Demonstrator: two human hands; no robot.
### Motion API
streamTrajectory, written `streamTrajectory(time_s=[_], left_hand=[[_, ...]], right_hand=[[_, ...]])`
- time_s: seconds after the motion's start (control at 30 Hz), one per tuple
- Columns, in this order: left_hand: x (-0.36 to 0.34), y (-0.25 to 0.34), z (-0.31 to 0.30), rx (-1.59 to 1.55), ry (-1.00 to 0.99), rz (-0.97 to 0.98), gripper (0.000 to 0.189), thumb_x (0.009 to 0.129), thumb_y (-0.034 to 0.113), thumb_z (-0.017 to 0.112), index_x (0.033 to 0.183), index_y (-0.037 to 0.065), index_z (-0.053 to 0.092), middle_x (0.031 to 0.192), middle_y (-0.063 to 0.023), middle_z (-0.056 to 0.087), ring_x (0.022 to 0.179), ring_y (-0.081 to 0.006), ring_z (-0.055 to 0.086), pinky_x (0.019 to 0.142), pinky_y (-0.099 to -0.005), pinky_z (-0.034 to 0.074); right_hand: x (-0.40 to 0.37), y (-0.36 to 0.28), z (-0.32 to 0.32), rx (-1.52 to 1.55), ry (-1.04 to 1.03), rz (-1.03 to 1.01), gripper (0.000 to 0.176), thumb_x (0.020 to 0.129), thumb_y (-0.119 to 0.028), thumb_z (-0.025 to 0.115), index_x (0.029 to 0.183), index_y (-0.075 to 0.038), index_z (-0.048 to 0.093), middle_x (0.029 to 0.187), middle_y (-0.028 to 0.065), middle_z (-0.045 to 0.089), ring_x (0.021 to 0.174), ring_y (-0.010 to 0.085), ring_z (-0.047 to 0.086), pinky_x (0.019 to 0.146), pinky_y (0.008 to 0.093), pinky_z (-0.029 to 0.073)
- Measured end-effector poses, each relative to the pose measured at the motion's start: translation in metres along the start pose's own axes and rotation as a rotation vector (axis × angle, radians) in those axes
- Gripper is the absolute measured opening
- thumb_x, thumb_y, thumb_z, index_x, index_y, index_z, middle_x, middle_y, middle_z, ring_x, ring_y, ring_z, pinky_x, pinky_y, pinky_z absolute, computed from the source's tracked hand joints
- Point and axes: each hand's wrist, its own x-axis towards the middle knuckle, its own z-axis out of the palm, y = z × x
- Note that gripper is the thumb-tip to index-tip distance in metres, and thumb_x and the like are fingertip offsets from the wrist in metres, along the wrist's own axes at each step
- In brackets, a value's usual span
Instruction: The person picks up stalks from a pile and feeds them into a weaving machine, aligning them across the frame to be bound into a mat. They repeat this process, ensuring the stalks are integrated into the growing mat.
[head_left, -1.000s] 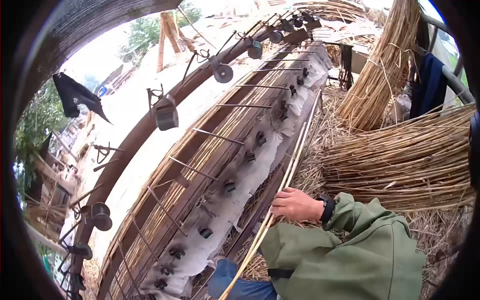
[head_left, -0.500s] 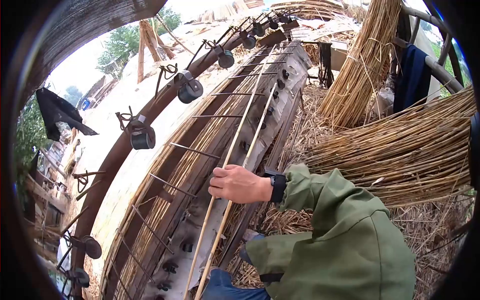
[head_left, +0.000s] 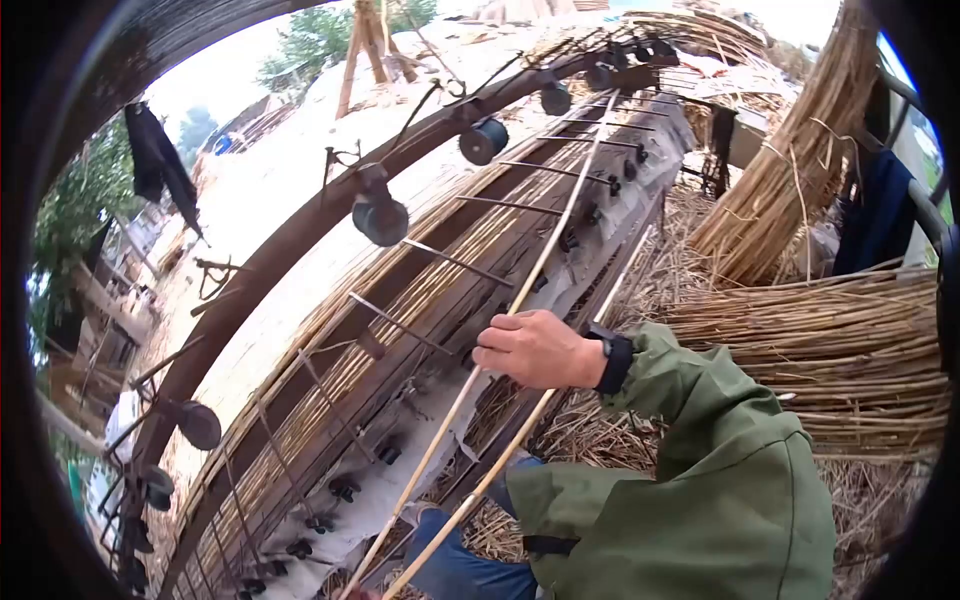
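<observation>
My right hand [head_left: 540, 350], in a green sleeve with a dark band at the wrist, is closed around a long pale reed [head_left: 432, 455]. That reed slants from the far end of a weaving frame down to the bottom edge. A second reed [head_left: 487, 477] passes beneath my wrist and lies apart from the first; whether my palm touches it is hidden. A sliver of skin at the bottom edge, by the reeds' near ends, seems to be my left hand [head_left: 367, 594]; its fingers cannot be made out. Thin metal rods [head_left: 458, 262] stick out across the frame beside my right hand.
A curved rusty beam [head_left: 285, 245] carries several hanging spools [head_left: 380, 218] on the left. Reed bundles lie [head_left: 810, 360] and stand [head_left: 800, 170] at the right. Loose straw covers the ground [head_left: 600, 440]. Dark cloth [head_left: 160, 165] hangs at upper left.
The view has shifted, so the frame appears further right. My right hand keeps its grip on one reed, while the second reed has swung right, away from the frame's pale strip.
</observation>
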Motion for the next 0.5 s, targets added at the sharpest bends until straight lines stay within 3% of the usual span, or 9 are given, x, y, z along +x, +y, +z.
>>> streamTrajectory(time_s=[0.03,0.07,0.13,0.2,0.3,0.47,0.5], left_hand=[[-0.004,0.003,0.001,0.063,0.1,0.077,0.03,0.098,0.031,0.046,0.101,0.002,0.053,0.087,-0.007,0.052,0.074,-0.019,0.049,0.064,-0.0308,0.044],[0.003,0.004,0.0,-0.104,0.189,-0.021,0.033,0.097,0.035,0.044,0.104,0.003,0.048,0.083,-0.0093,0.056,0.068,-0.0136,0.052,0.06,-0.026,0.048],[-0.009,0.013,-0.006,-0.081,0.036,-0.019,0.032,0.098,0.033,0.045,0.105,0.002,0.05,0.085,-0.0105,0.06,0.07,-0.0142,0.052,0.064,-0.0257,0.046],[-0.016,0.012,-0.019,-0.164,0.09,-0.068,0.032,0.097,0.03,0.047,0.106,-0.001,0.051,0.085,-0.0133,0.062,0.072,-0.0173,0.058,0.065,-0.027,0.049],[-0.028,0.01,-0.035,-0.239,0.07,-0.064,0.03,0.097,0.026,0.048,0.108,-0.002,0.052,0.088,-0.015,0.063,0.073,-0.0184,0.061,0.068,-0.0284,0.051],[-0.047,0.01,-0.05,-0.227,0.157,-0.033,0.028,0.098,0.024,0.046,0.106,-0.001,0.054,0.085,-0.0129,0.063,0.072,-0.0171,0.062,0.066,-0.0282,0.052],[-0.049,0.012,-0.051,-0.22,0.182,-0.037,0.028,0.098,0.025,0.045,0.105,-0.001,0.053,0.084,-0.0125,0.063,0.071,-0.0172,0.061,0.065,-0.0278,0.051]], right_hand=[[0.01,0.0,-0.003,-0.021,0.058,-0.011,0.015,0.071,-0.012,0.06,0.085,-0.01,0.056,0.079,0.0012,0.049,0.076,0.0188,0.053,0.059,0.0303,0.048],[0.023,-0.002,-0.007,-0.026,0.054,0.013,0.016,0.071,-0.013,0.064,0.085,-0.01,0.057,0.08,0.0011,0.053,0.074,0.0199,0.054,0.058,0.0311,0.048],[0.056,-0.006,-0.002,-0.014,0.121,0.01,0.016,0.069,-0.009,0.067,0.083,-0.007,0.06,0.078,0.0031,0.057,0.071,0.0217,0.057,0.057,0.0329,0.047],[0.082,0.003,0.02,0.033,0.135,0.005,0.016,0.069,-0.003,0.064,0.084,-0.005,0.06,0.079,0.0069,0.056,0.074,0.0279,0.057,0.061,0.0382,0.046],[0.125,0.022,0.058,0.042,-0.102,0.042,0.007,0.076,-0.01,0.059,0.081,-0.005,0.06,0.08,0.0111,0.056,0.078,0.0331,0.056,0.063,0.0435,0.044],[0.167,0.066,0.152,0.033,-0.238,0.118,0.01,0.076,-0.011,0.061,0.071,-0.003,0.059,0.078,0.0154,0.056,0.079,0.0365,0.055,0.065,0.0461,0.041],[0.169,0.072,0.165,0.036,-0.214,0.094,0.008,0.076,-0.012,0.063,0.078,-0.004,0.062,0.081,0.0155,0.058,0.081,0.0359,0.056,0.067,0.0466,0.043]])
